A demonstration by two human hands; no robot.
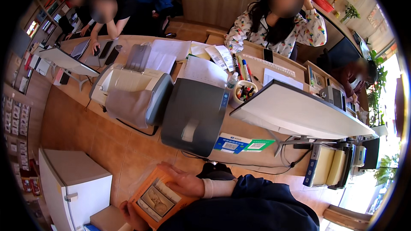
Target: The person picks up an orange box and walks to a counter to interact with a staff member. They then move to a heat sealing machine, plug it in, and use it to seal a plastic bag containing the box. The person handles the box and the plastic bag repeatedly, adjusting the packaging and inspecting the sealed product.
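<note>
An orange display box (184, 201) with a clear window is held between my two hands, low in front of my body. Through the window a pale tan object (156, 201) shows in a framed compartment; what it is I cannot tell. My right hand (183, 181) lies over the box's upper right edge, its fingers stretched towards the far corner. At the lower left corner, my left hand (132, 214) grips the edge, partly cut off by the picture's bottom. What looks like thin clear plastic film (141, 175) stands out beyond the far side of the box.
A wooden counter (249, 123) ahead bears two printers (196, 112), a monitor (308, 109), a pen holder (244, 92) and payment-code signs (232, 143). A person in a patterned jacket (249, 27) sits behind it; others sit further off. To my left stands a white cabinet (86, 195). Cables (257, 167) hang along the counter's edge.
</note>
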